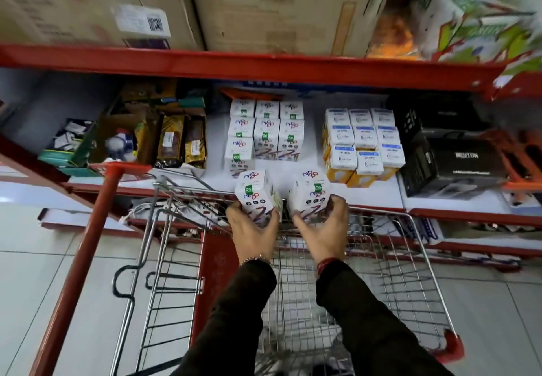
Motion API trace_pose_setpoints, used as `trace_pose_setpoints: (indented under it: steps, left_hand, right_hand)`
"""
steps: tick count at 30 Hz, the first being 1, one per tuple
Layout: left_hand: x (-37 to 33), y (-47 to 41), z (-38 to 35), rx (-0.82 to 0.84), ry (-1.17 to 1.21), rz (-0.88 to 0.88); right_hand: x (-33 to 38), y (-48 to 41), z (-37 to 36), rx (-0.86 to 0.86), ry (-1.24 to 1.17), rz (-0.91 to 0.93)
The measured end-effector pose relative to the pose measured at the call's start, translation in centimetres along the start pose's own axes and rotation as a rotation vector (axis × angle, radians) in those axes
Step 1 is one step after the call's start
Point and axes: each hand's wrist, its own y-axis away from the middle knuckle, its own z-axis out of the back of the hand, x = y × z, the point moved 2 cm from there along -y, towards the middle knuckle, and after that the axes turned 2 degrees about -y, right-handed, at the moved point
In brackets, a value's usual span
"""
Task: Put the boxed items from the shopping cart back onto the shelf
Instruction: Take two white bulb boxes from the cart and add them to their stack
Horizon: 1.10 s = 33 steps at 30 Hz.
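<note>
We reach over a wire shopping cart (381, 258) toward a red shelf (264, 67). Our left hand (253, 231) grips one white box (255, 192), our right hand (324, 229) another (312, 190), fingers wrapped around each, near matching stacked boxes (265, 132) on the shelf.

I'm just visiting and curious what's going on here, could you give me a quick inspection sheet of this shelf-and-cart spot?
Surface: white shelf board, red-edged, bare at the front centre.
Job's things: two white boxes, left box and right box, held over the cart's front rim; matching stacked boxes on the shelf.
Clutter: yellow-and-white boxes, black Neuton box, brown packets.
Grippers: left hand grips the left box; right hand grips the right box.
Cables: white cord beside the cart.
Surroundings: wire shopping cart, cardboard cartons above, tiled floor.
</note>
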Motion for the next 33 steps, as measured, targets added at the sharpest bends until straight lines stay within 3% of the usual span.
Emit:
trace_pose_setpoints:
  steps: [15,24,33]
  left_hand:
    - [-2.8,-2.4,-1.2,-0.017,0.064,-0.167]
    - [-2.8,-5.6,-5.3,0.023,-0.058,-0.011]
    - [-3.5,-6.9,-6.0,0.044,-0.136,0.017]
  right_hand:
    - [1.9,-5.0,-0.7,-0.047,-0.062,0.036]
    - [1.1,-6.8,-2.9,0.044,-0.027,-0.043]
    - [0.8,-7.6,-4.6,0.149,-0.002,-0.150]
